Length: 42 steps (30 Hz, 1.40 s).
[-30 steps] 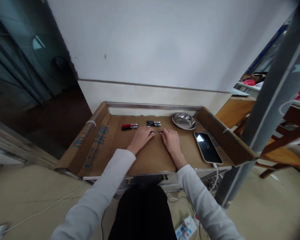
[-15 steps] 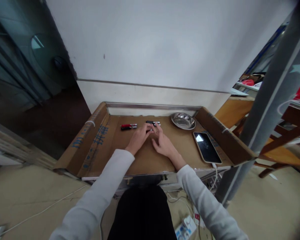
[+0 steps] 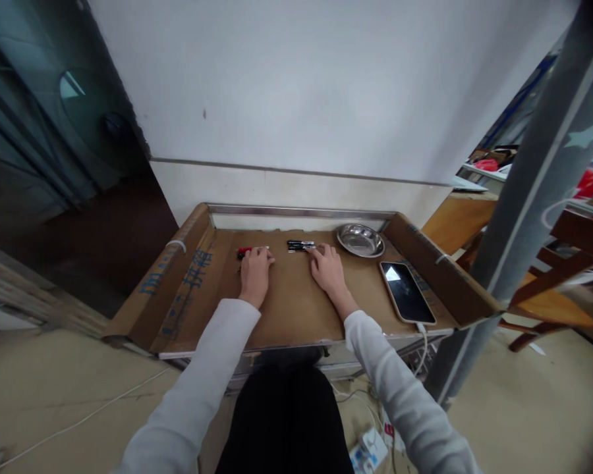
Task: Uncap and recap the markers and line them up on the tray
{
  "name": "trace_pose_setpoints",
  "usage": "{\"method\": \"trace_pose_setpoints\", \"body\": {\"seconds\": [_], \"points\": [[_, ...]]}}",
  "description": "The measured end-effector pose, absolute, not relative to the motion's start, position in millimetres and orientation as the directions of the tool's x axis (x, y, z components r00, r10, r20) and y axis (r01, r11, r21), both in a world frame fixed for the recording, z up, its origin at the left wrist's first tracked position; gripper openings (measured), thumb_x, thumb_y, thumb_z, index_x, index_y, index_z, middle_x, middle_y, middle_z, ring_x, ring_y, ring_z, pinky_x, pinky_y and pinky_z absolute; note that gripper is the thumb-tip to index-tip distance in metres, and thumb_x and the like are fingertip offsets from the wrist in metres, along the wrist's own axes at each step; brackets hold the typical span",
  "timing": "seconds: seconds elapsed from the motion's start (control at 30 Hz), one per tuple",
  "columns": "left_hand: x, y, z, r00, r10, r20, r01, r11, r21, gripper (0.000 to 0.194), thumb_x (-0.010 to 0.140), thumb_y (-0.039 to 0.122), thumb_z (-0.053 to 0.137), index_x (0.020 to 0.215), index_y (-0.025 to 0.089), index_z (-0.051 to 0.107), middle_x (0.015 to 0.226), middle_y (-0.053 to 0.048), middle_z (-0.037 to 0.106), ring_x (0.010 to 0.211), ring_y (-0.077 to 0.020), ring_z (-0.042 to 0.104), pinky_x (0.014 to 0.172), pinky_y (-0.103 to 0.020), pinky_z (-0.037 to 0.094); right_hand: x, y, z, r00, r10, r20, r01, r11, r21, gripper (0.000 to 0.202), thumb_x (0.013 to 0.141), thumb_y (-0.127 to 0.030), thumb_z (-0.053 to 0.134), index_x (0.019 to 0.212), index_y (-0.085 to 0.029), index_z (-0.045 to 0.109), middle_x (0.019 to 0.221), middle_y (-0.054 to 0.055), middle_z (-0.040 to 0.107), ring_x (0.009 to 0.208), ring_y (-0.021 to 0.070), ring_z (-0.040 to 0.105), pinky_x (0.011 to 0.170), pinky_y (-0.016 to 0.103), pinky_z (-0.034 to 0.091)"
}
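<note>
My left hand [image 3: 255, 273] lies over a red marker [image 3: 244, 250] and a black marker beside it, at the left middle of the cardboard. Its fingers bend down onto them and cover most of both; whether they grip is hidden. Two black markers [image 3: 298, 244] rest side by side near the centre back. At their right end is my right hand [image 3: 329, 270], its fingers loosely curved and apart, the index finger touching or almost touching the markers' ends. Nothing shows held in it.
A round steel dish [image 3: 360, 240] stands at the back right. In front of it lies a phone [image 3: 408, 293] with a white cable [image 3: 423, 339] running off the front edge. Raised cardboard sides [image 3: 442, 266] bound the surface, with a white wall [image 3: 296, 99] behind and a grey post [image 3: 514, 217] at right.
My hands were together at the centre and have parted. The left has moved left onto the red and black markers; the right has shifted slightly right, uncovering the two black markers.
</note>
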<state>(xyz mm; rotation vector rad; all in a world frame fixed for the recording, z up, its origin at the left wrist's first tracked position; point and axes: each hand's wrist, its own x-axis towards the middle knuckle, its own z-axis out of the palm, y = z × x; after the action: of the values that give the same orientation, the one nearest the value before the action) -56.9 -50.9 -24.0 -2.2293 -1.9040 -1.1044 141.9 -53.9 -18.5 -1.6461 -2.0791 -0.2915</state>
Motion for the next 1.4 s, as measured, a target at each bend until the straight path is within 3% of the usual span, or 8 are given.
{"method": "trace_pose_setpoints", "body": {"seconds": [0.13, 0.27, 0.4, 0.63, 1.0, 1.2, 1.4], "points": [[-56, -46, -32, 0.002, 0.846, 0.532, 0.806, -0.317, 0.500, 0.006, 0.085, 0.020, 0.052, 0.084, 0.017, 0.056, 0.091, -0.007, 0.050, 0.088, -0.0194, 0.050, 0.081, -0.037, 0.044, 142, -53, -20, -0.180, 0.847, 0.500, 0.956, 0.270, -0.113, 0.029, 0.084, -0.017, 0.042, 0.108, -0.019, 0.058, 0.111, 0.013, 0.051, 0.100, 0.0251, 0.044, 0.083, 0.037, 0.036], [-53, -46, -32, -0.029, 0.839, 0.543, 0.818, -0.292, 0.496, 0.008, 0.083, 0.014, 0.052, 0.090, 0.016, 0.053, 0.094, -0.007, 0.046, 0.089, -0.0182, 0.049, 0.084, -0.037, 0.045, 143, -53, -20, -0.185, 0.833, 0.521, 0.954, 0.280, -0.110, 0.021, 0.085, -0.019, 0.040, 0.098, -0.016, 0.058, 0.101, 0.012, 0.053, 0.093, 0.0234, 0.046, 0.080, 0.034, 0.036], [-45, -52, -24, 0.019, 0.830, 0.558, 0.846, -0.310, 0.433, 0.021, 0.082, 0.014, 0.052, 0.103, 0.015, 0.048, 0.102, -0.009, 0.044, 0.090, -0.0179, 0.050, 0.085, -0.035, 0.045, 142, -52, -21, -0.172, 0.836, 0.521, 0.958, 0.266, -0.110, 0.020, 0.085, -0.022, 0.044, 0.098, -0.016, 0.057, 0.099, 0.011, 0.053, 0.093, 0.0233, 0.046, 0.079, 0.033, 0.035], [-20, -49, -19, 0.265, 0.814, 0.516, 0.852, -0.448, 0.270, 0.016, 0.085, 0.020, 0.047, 0.099, 0.014, 0.050, 0.098, -0.010, 0.051, 0.095, -0.0224, 0.050, 0.087, -0.038, 0.042, 142, -52, -23, -0.172, 0.847, 0.503, 0.960, 0.258, -0.107, 0.017, 0.085, -0.026, 0.045, 0.093, -0.018, 0.059, 0.096, 0.010, 0.055, 0.091, 0.0229, 0.048, 0.078, 0.033, 0.034], [-13, -33, -26, 0.165, 0.838, 0.521, 0.829, -0.404, 0.386, 0.010, 0.085, 0.020, 0.048, 0.094, 0.015, 0.049, 0.094, -0.008, 0.050, 0.092, -0.0208, 0.051, 0.085, -0.037, 0.041, 144, -49, -25, -0.152, 0.860, 0.488, 0.964, 0.238, -0.120, 0.018, 0.086, -0.027, 0.045, 0.094, -0.018, 0.058, 0.094, 0.009, 0.056, 0.089, 0.0222, 0.049, 0.076, 0.032, 0.033], [-16, -33, -25, 0.270, 0.821, 0.502, 0.790, -0.487, 0.373, 0.006, 0.085, 0.018, 0.049, 0.089, 0.015, 0.052, 0.092, -0.007, 0.051, 0.090, -0.0197, 0.051, 0.084, -0.036, 0.042, 144, -51, -22, -0.163, 0.853, 0.496, 0.962, 0.250, -0.114, 0.020, 0.089, -0.027, 0.042, 0.095, -0.018, 0.058, 0.095, 0.009, 0.058, 0.090, 0.0221, 0.049, 0.076, 0.031, 0.033], [-17, -36, -20, 0.353, 0.788, 0.504, 0.679, -0.586, 0.442, 0.008, 0.087, 0.016, 0.045, 0.091, 0.017, 0.051, 0.091, -0.005, 0.056, 0.089, -0.0176, 0.053, 0.082, -0.033, 0.044, 143, -52, -17, -0.287, 0.836, 0.467, 0.904, 0.398, -0.157, 0.019, 0.092, -0.023, 0.037, 0.097, -0.018, 0.055, 0.093, 0.007, 0.063, 0.087, 0.0191, 0.053, 0.074, 0.028, 0.034]]}}
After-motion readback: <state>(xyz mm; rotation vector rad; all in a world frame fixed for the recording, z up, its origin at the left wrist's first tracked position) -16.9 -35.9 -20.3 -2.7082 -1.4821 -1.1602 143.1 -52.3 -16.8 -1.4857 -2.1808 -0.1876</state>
